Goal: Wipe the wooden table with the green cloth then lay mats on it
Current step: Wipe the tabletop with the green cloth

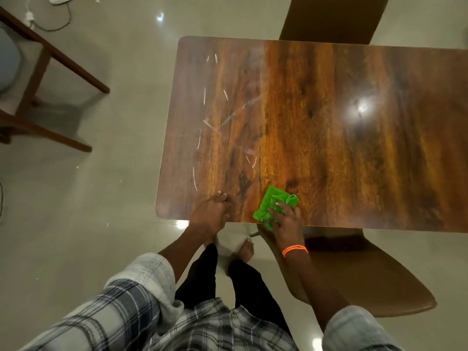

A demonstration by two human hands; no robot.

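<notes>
The wooden table [316, 117] fills the upper right of the head view, glossy brown with pale streaks on its left part. A crumpled green cloth [272, 205] lies at the table's near edge. My right hand [287, 221] presses down on the cloth with its fingers spread over it. My left hand [211, 211] rests on the near edge of the table to the left of the cloth, fingers loosely curled and holding nothing. No mats are in view.
A brown chair [367, 274] stands at the table's near side under my right arm. Another brown chair [331, 16] is at the far side. A wooden-framed seat [38, 79] stands on the tiled floor to the left. A white cable [50, 19] lies on the floor at top left.
</notes>
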